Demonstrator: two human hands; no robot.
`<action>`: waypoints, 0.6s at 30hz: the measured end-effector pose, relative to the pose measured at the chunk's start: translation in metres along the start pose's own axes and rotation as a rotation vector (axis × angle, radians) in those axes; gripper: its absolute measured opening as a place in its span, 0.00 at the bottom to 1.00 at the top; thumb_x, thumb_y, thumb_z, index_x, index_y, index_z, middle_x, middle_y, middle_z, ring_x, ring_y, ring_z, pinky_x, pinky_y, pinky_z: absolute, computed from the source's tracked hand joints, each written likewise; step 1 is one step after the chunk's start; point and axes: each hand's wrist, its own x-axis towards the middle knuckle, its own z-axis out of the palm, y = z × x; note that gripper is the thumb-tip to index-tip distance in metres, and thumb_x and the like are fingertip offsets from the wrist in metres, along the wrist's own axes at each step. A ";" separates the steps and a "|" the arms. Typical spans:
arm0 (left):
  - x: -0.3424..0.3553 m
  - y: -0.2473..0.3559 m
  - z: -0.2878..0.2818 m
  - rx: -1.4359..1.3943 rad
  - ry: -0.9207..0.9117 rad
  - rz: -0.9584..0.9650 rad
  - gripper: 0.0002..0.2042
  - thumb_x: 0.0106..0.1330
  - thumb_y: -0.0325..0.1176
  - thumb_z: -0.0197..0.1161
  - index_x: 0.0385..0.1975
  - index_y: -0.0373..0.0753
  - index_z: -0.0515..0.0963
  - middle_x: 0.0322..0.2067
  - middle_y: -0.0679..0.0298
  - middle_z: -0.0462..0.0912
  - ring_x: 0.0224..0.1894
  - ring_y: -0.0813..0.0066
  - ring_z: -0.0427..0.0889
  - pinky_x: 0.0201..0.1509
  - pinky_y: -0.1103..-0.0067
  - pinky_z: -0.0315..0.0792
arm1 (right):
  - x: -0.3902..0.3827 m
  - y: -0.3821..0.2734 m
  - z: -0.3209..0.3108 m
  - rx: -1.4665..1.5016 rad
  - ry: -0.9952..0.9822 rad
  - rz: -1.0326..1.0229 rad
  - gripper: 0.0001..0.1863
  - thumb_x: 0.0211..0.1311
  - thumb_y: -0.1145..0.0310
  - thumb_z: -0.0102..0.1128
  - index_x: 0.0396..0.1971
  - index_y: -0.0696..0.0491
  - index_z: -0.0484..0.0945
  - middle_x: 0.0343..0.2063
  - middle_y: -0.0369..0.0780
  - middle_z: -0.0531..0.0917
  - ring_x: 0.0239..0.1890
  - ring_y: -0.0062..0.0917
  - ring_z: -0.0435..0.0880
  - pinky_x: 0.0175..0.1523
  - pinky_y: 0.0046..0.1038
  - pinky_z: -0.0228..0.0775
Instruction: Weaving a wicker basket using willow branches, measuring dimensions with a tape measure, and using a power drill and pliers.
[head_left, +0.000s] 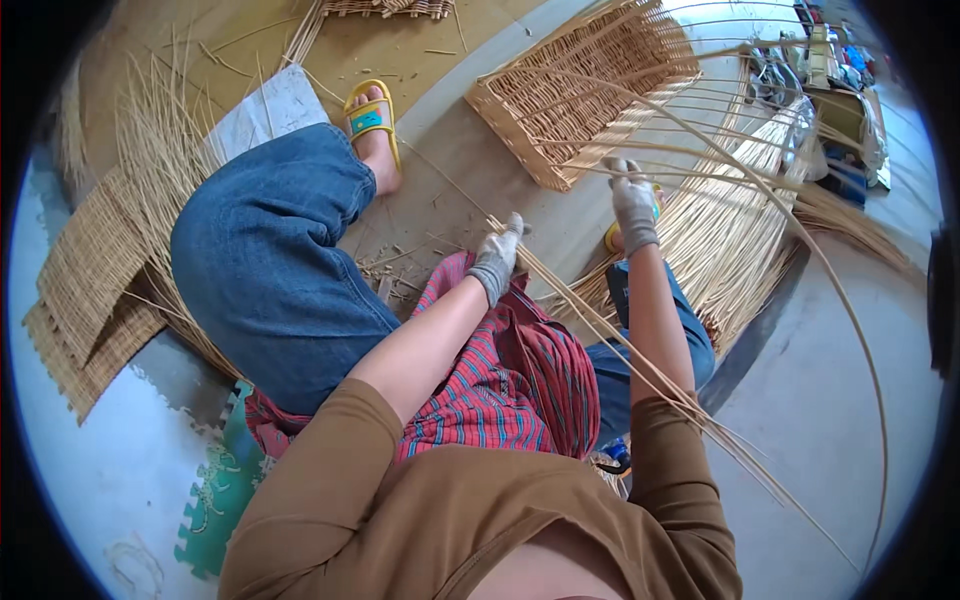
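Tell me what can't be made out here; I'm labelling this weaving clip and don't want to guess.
Head view only:
- Left hand: the glove hides the fingers, so its grip on the long canes is unclear.
- Right hand: which cane it pinches is too fine to tell.
- Right foot: mostly hidden behind the right forearm.
- Clutter at top right: too small and bent by the lens.
- Basket: its inside is not visible.

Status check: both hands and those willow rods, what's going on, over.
Left hand gloved, gripping the willow rods. Right hand gloved, closed on one thin rod. Wicker tray beyond, clear of both.
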 end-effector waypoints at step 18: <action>-0.002 -0.014 0.018 -0.310 -0.174 -0.074 0.16 0.68 0.48 0.64 0.38 0.39 0.83 0.24 0.69 0.79 0.19 0.77 0.75 0.22 0.78 0.71 | -0.114 -0.063 -0.002 0.128 -0.762 0.613 0.16 0.65 0.56 0.60 0.32 0.57 0.80 0.20 0.32 0.79 0.18 0.15 0.73 0.23 0.21 0.65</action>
